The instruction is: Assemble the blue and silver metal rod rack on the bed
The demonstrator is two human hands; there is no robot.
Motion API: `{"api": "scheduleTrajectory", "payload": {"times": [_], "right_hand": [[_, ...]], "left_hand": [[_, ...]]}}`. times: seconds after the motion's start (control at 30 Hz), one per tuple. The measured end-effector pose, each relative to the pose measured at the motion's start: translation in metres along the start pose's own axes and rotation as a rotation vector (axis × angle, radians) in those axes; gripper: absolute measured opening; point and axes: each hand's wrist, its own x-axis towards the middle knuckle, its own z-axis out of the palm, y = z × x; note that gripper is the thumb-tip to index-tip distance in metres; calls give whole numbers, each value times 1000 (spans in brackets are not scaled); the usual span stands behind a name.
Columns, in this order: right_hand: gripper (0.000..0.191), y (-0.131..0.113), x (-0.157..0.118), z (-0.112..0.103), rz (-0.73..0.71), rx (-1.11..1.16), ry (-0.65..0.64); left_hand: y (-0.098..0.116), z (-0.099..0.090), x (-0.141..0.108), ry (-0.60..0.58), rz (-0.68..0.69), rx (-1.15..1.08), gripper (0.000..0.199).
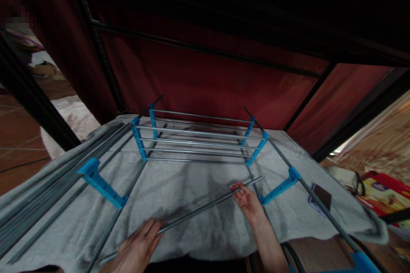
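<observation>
A thin grey metal rod (200, 210) slants across in front of me, its right end higher in the view than its left. My left hand (139, 243) is closed around its left part, with the end sticking out past the hand. Palm up, my right hand (245, 198) curls its fingers on the rod near the other end. Beyond both hands stands a rack frame of grey tubes, with crossbars (198, 141) between blue plastic brackets (139, 140). Nearer blue brackets, one on the left (102, 184) and one on the right (280, 185), have no crossbar between them.
A bundle of grey rods (60, 183) lies on the left. Grey cloth (192, 183) covers the surface under the frame. A phone (320, 199) lies at the right. Red fabric (192, 76) on a dark metal frame hangs behind, and a red and yellow package (381, 192) sits far right.
</observation>
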Motion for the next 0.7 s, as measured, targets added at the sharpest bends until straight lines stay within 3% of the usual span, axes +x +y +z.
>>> {"api": "scheduleTrajectory", "payload": {"times": [0.23, 0.4, 0.7], "right_hand": [[10, -6, 17, -11, 60, 47, 121], [14, -7, 23, -27, 92, 2, 108], [14, 12, 38, -47, 52, -151, 48]], "left_hand": [[33, -28, 63, -114, 117, 39, 31], [30, -36, 85, -109, 107, 123, 23], [13, -23, 106, -20, 215, 201, 31]]}}
